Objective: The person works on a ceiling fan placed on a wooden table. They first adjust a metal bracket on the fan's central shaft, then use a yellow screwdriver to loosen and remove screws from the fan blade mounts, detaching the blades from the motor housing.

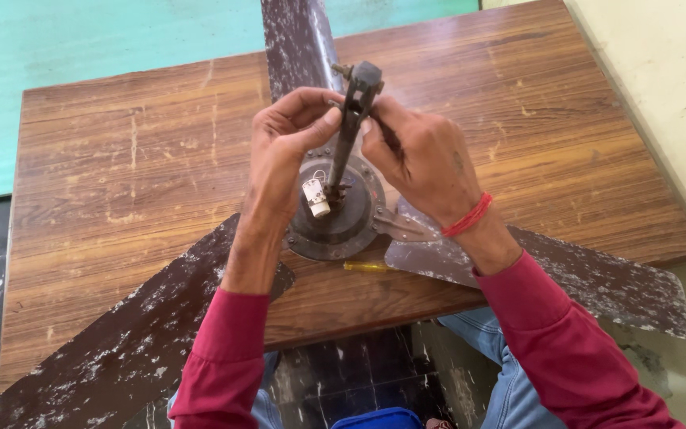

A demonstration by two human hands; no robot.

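Observation:
An old brown ceiling fan lies on a wooden table (pixel 121 175), its round motor housing (pixel 341 224) facing up. A dark down rod (pixel 349 131) rises from the housing. My left hand (pixel 283 143) pinches the rod near its top from the left. My right hand (pixel 418 159) grips the same upper part from the right. A small white capacitor (pixel 314 197) sits on the housing by the rod's base. Three worn blades spread out: one far (pixel 295 44), one near left (pixel 121 349), one right (pixel 581 278).
A yellow-handled screwdriver (pixel 365 267) lies on the table just in front of the housing. A teal floor (pixel 81 40) lies beyond the table, a pale wall (pixel 660 79) to the right. My knees in jeans (pixel 510 373) are under the near edge.

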